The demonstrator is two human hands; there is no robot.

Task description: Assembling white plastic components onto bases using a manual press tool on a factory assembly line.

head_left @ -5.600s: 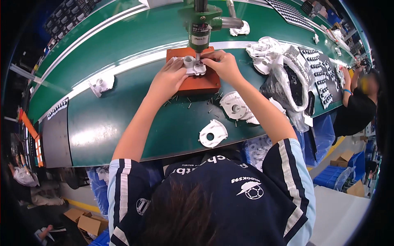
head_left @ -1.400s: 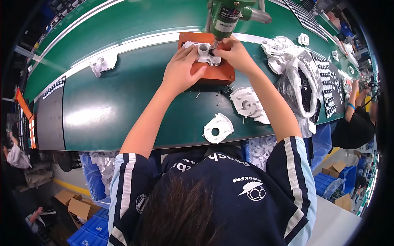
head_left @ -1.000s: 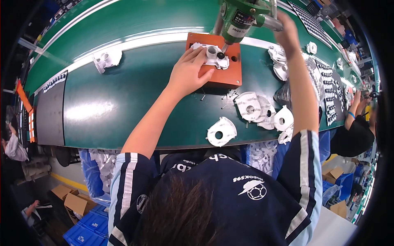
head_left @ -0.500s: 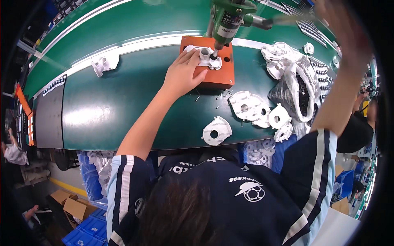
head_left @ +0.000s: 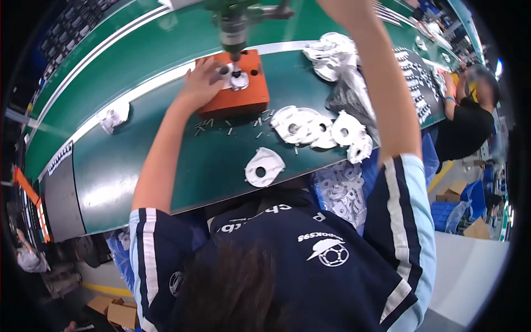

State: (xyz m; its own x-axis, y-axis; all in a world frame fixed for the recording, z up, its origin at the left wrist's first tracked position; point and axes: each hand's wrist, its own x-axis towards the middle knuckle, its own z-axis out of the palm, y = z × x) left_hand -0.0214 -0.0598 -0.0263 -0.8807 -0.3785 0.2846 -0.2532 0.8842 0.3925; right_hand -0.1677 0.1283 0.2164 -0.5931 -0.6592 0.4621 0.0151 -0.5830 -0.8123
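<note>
An orange block sits at the back middle of the green bench and carries a white plastic housing. The green press has its dark tip down on or just over the housing; blur hides which. My left hand covers the housing's left end, fingers on the far side and thumb on the near side, gripping it against the block. Raised at the top edge, my right hand is blurred and its fingers are cut off. The press's side lever points toward it; contact cannot be seen.
Several white housings lie right of the block, with a single one near the front edge. Loose pins are scattered before the block. A plastic bag stands at right. Another person works farther right.
The whole view has swung, so the bench sits farther left in it. My right hand has come inward from the far right toward the press. My left hand stays on the housing.
</note>
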